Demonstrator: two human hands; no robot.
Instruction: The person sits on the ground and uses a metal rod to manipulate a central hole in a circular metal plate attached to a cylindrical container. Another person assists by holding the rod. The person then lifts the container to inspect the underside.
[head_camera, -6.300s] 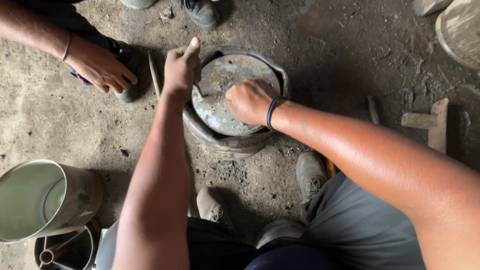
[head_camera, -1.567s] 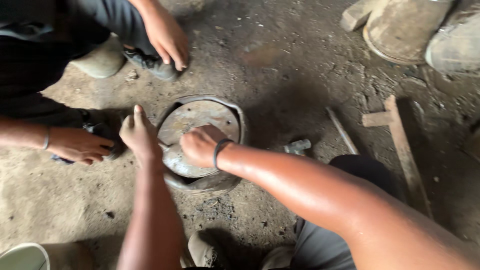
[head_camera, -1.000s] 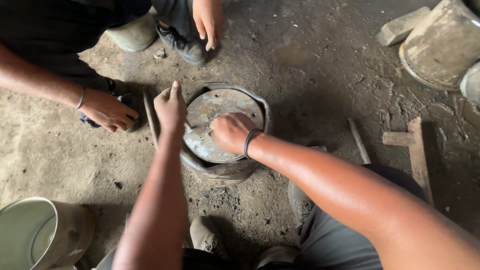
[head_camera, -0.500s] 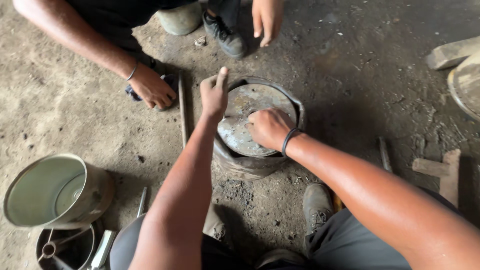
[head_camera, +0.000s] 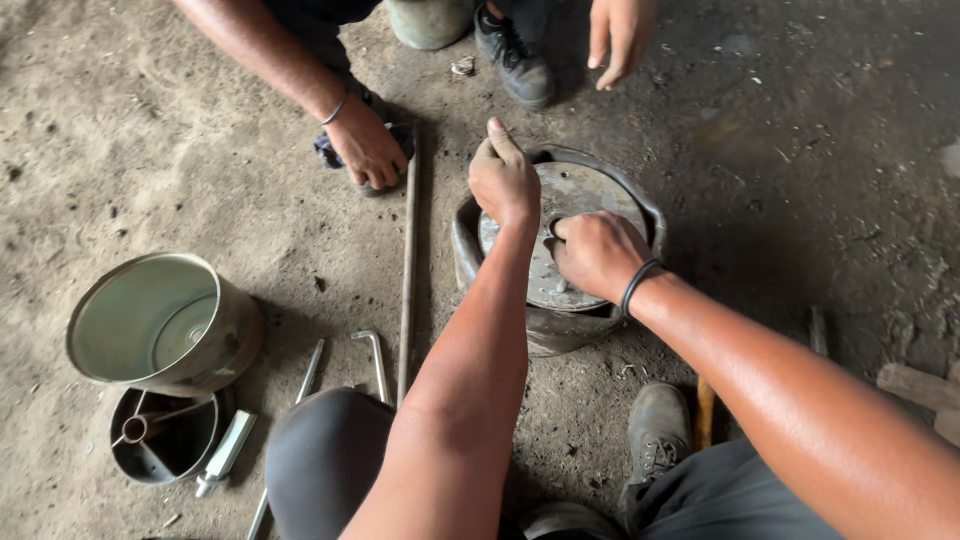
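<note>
1. Hands work on a round metal part (head_camera: 560, 250) that stands on the dirt floor (head_camera: 200, 170). The left hand (head_camera: 503, 180) rests curled on its far-left rim, index finger raised; it grasps nothing visible.
2. The right hand (head_camera: 598, 255) is closed in a fist on the grey disc (head_camera: 585, 190); what it pinches, I cannot tell.
3. Compared with half a second ago, both hands keep the same places on the part; only the view has shifted. The work seems not advanced.
4. Another person's hand (head_camera: 365, 150) presses beside a long rod (head_camera: 407, 260); a metal bucket (head_camera: 160, 320) lies left.

The round metal housing (head_camera: 560, 250) sat at frame centre on the dirt floor (head_camera: 150, 150). Left of it lay a long rod (head_camera: 407, 270); a tin bucket (head_camera: 160, 322) lay lower left, above a funnel-like part (head_camera: 165, 440).
</note>
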